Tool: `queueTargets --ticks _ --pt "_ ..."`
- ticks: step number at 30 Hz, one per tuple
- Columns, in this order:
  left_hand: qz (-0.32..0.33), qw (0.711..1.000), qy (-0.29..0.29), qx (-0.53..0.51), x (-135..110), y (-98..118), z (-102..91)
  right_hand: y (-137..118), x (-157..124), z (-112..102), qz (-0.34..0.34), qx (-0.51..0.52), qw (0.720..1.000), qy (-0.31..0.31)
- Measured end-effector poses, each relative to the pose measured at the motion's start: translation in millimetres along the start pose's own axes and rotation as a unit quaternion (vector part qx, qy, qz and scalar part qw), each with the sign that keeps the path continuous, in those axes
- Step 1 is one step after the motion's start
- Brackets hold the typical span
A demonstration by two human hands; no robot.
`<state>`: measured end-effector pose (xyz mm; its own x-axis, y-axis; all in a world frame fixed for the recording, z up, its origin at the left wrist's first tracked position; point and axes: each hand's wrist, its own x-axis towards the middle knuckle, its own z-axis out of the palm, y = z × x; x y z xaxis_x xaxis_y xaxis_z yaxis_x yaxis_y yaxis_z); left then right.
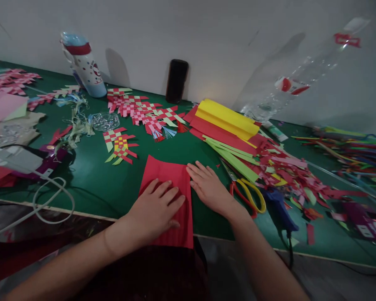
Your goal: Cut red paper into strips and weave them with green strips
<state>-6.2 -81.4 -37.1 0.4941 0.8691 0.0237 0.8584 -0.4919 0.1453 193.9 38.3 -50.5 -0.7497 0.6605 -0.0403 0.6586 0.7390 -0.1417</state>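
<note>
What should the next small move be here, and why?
Probably slide the right hand down the right edge of the red paper: that hand is at the edge's upper end, while the left hand lies spread over the sheet, apparently steadying it.

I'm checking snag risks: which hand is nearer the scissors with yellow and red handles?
Right. The right hand is at the right edge of the red paper sheet, left of the scissors; the left hand is on the sheet, farther left.

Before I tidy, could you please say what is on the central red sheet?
The left hand lies on the red sheet, the right hand at its edge; paper beneath them is hidden.
</note>
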Motion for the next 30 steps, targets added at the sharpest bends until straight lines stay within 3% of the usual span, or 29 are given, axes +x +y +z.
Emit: queueTargets --ticks 3,6,9,12,16,24,27,30 --pt "0.040 0.999 0.008 0.004 8.6 2.7 -1.4 -2.4 -0.4 -0.9 0.000 -0.006 1.000 0.001" --pt "0.081 0.996 -0.032 -0.005 19.2 -3.9 -8.5 -4.0 1.1 -2.8 0.002 -0.004 1.000 0.001" --pt "0.086 0.994 -0.068 -0.007 34.7 -15.8 -19.9 -2.3 2.4 -3.0 0.004 0.019 1.000 0.020" --pt "0.092 0.994 -0.061 -0.002 53.5 -25.2 -27.7 2.1 2.1 -0.7 -0.007 0.048 0.998 0.051" --pt "0.074 0.996 -0.046 0.005 70.7 -31.6 -23.7 8.3 0.2 3.3 -0.011 0.062 0.995 0.080" --pt "0.064 0.997 -0.044 0.022 70.1 -44.4 -12.7 11.0 -9.3 0.2 -0.003 0.057 0.993 0.099" --pt "0.056 0.997 -0.048 0.018 68.7 -48.1 -12.7 1.8 -24.1 -3.7 0.012 0.064 0.990 0.123" --pt "0.041 0.998 -0.041 0.004 70.0 -48.3 -10.4 -12.2 -38.2 -5.9 -0.023 0.094 0.986 0.135"
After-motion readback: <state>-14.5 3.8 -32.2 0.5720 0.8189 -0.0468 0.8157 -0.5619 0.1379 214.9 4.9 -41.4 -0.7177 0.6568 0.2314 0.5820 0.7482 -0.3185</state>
